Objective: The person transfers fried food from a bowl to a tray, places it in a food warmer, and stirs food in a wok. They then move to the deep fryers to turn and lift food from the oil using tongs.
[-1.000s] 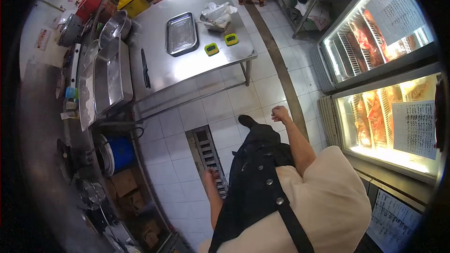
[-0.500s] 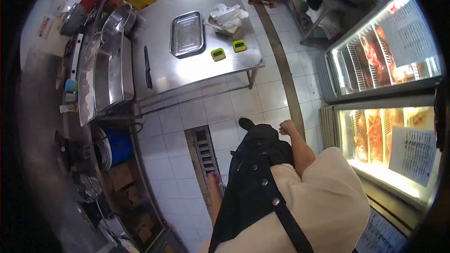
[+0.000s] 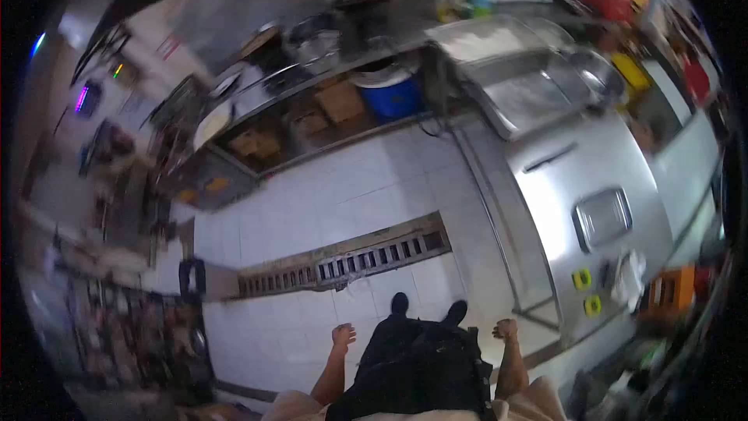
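Observation:
My left hand (image 3: 343, 334) hangs beside my black apron (image 3: 421, 366), over the tiled floor. Its fingers are partly bent, apart and hold nothing. On the other side, my right hand (image 3: 505, 330) is just as low, near the leg of the steel table (image 3: 545, 226). Its fingers curl loosely with gaps between them, and I see nothing in them. Neither hand touches anything. On the table lie a knife (image 3: 550, 157), a steel tray (image 3: 602, 218), two green timers (image 3: 582, 279) and a white plastic bag (image 3: 628, 279).
A slotted floor drain (image 3: 374, 257) runs ahead of my feet. Behind it stands a steel counter with a blue bucket (image 3: 392, 100) and cardboard boxes (image 3: 340, 101) underneath. A deep steel pan (image 3: 530, 101) and a bowl (image 3: 598, 76) stand beyond the knife. An orange stool (image 3: 672, 290) is far right.
My view has swung left, away from the lit fridges, so the table now sits at right. The drain and counter lie ahead. Both hands remain low at my sides.

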`<action>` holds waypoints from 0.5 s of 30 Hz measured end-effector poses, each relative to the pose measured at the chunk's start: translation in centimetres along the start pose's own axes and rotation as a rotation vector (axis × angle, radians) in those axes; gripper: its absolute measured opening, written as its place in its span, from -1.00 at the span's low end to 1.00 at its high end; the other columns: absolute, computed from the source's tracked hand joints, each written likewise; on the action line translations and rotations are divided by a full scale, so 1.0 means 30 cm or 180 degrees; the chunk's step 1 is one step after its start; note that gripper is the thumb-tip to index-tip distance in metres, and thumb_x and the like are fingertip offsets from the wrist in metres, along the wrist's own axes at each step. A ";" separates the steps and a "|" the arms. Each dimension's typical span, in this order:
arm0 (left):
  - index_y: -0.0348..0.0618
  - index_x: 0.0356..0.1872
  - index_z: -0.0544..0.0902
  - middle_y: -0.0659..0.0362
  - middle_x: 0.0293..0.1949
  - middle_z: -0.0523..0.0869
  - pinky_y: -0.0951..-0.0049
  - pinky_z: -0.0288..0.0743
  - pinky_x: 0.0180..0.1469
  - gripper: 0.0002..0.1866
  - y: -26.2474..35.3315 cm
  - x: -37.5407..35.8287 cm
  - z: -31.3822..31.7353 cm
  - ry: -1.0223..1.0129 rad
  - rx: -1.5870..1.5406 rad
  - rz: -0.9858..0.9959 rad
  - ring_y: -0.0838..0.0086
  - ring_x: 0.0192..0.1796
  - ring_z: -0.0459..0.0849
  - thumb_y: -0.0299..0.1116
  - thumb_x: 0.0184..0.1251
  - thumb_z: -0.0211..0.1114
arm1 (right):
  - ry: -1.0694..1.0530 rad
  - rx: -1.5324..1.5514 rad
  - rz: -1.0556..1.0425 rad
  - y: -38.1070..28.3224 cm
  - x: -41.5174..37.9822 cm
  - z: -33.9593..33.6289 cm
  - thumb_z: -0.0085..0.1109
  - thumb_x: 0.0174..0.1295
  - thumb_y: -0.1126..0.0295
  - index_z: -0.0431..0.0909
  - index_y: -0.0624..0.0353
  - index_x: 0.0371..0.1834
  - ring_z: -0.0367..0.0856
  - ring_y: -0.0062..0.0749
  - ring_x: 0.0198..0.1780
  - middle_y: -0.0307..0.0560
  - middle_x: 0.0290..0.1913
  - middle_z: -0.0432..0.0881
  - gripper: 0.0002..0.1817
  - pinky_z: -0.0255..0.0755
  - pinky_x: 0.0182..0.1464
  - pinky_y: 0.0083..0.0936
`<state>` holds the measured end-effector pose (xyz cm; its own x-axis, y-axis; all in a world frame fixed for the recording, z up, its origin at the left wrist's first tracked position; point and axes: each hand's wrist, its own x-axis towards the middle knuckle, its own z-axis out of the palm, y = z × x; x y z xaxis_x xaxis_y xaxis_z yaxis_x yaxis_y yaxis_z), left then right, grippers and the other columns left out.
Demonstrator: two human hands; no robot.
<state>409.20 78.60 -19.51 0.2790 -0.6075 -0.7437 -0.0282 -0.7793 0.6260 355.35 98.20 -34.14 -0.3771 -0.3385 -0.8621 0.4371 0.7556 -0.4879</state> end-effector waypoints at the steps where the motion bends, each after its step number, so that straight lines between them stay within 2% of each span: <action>1: -0.21 -0.19 0.55 0.11 -0.36 0.65 0.35 0.56 -0.44 -0.78 -0.031 0.013 -0.018 0.0015 -0.0131 0.0020 0.36 -0.43 0.64 -0.34 0.17 0.18 | -0.0028 -0.0078 0.0166 -0.126 -0.030 0.040 0.00 0.14 0.34 0.44 0.25 -0.24 0.60 -0.17 -0.53 0.07 -0.44 0.58 -0.79 0.54 -0.58 -0.34; 3: -0.21 -0.18 0.55 0.12 -0.36 0.65 0.33 0.55 -0.44 -0.77 -0.132 0.013 -0.086 -0.0021 -0.0364 0.0085 0.37 -0.43 0.63 -0.33 0.18 0.18 | -0.0053 -0.0412 0.0145 -0.291 0.021 0.109 0.00 0.13 0.36 0.44 0.27 -0.25 0.60 -0.18 -0.54 0.08 -0.46 0.57 -0.79 0.54 -0.57 -0.33; 5: -0.23 -0.16 0.54 0.09 -0.35 0.65 0.28 0.54 -0.39 -0.74 -0.179 0.019 -0.120 0.0349 -0.0520 -0.0384 0.35 -0.41 0.62 -0.31 0.19 0.17 | -0.0438 -0.1005 -0.1025 -0.331 0.140 0.136 -0.03 0.11 0.41 0.45 0.23 -0.45 0.59 -0.20 -0.56 0.05 -0.52 0.56 -0.88 0.53 -0.54 -0.28; 6: -0.24 -0.16 0.54 0.08 -0.35 0.64 0.26 0.54 -0.38 -0.73 -0.242 0.039 -0.165 0.0333 -0.0671 -0.0499 0.33 -0.39 0.62 -0.31 0.18 0.16 | -0.0682 -0.1314 -0.1611 -0.423 0.154 0.185 -0.05 0.11 0.43 0.45 0.20 -0.55 0.58 -0.21 -0.56 0.03 -0.56 0.55 -0.85 0.53 -0.53 -0.25; 7: -0.25 -0.16 0.53 0.06 -0.34 0.64 0.24 0.53 -0.36 -0.73 -0.301 0.069 -0.199 0.0323 -0.0813 -0.0611 0.31 -0.38 0.61 -0.30 0.18 0.16 | -0.0579 -0.1219 -0.1319 -0.507 0.164 0.248 -0.03 0.11 0.40 0.46 0.19 -0.56 0.58 -0.22 -0.56 0.03 -0.56 0.55 -0.85 0.53 -0.53 -0.24; 9: -0.26 -0.18 0.52 0.03 -0.36 0.62 0.18 0.53 -0.35 -0.73 -0.280 0.062 -0.218 0.0654 -0.0749 -0.0995 0.26 -0.36 0.61 -0.31 0.16 0.15 | -0.0331 -0.0970 -0.0740 -0.669 0.040 0.432 0.01 0.12 0.36 0.48 0.15 -0.57 0.59 -0.24 -0.55 0.03 -0.56 0.55 -0.83 0.52 -0.54 -0.22; 10: -0.26 -0.18 0.52 0.04 -0.36 0.62 0.16 0.53 -0.35 -0.72 -0.300 0.094 -0.243 0.0666 -0.0860 -0.1058 0.25 -0.36 0.61 -0.30 0.15 0.15 | -0.0345 -0.0781 -0.0650 -0.708 0.044 0.499 0.02 0.12 0.35 0.47 0.17 -0.52 0.59 -0.21 -0.54 0.05 -0.53 0.56 -0.84 0.53 -0.53 -0.22; 15: -0.21 -0.17 0.51 0.05 -0.34 0.62 0.11 0.53 -0.38 -0.71 -0.252 0.408 -0.358 0.0530 -0.1354 -0.1051 0.24 -0.37 0.60 -0.26 0.13 0.17 | -0.1405 -0.0121 -0.0814 -0.745 0.146 0.801 0.05 0.16 0.31 0.45 0.31 -0.23 0.61 -0.09 -0.49 0.14 -0.40 0.57 -0.74 0.57 -0.49 -0.24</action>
<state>423.13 78.71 -30.83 0.3562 -0.2826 -0.8906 0.4662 -0.7723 0.4315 363.53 66.35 -30.31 -0.0836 -0.7137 -0.6954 0.3430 0.6346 -0.6926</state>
